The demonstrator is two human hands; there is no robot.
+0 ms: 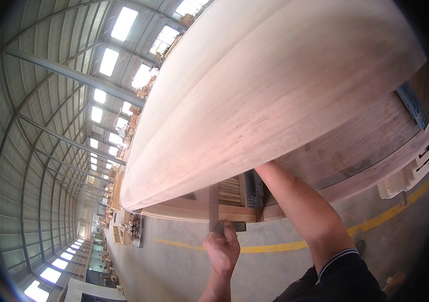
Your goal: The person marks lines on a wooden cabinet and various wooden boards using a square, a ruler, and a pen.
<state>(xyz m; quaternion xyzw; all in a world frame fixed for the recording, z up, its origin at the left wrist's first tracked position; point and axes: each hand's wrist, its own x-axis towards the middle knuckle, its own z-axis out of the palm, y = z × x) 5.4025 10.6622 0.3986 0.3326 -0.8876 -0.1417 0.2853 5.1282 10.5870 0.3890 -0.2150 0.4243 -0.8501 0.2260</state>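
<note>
In the head view my left hand (222,247) grips a try square (232,227) by its dark stock, thumb on top. The square's thin metal blade runs away from me, over the front edge of a pale wooden cabinet (254,100) and into its opening. My right forearm (300,201) reaches in under the big top panel. That panel hides my right hand, so its fingers do not show. Between the blade and my right arm sits a dark metal drawer slide (253,189) inside the opening.
Another metal drawer slide (412,105) is fixed at the cabinet's right. Below it stands a white plastic piece (405,173). A yellow line (275,247) curves across the grey floor. Stacked wooden parts (121,226) stand at the far left of this large hall.
</note>
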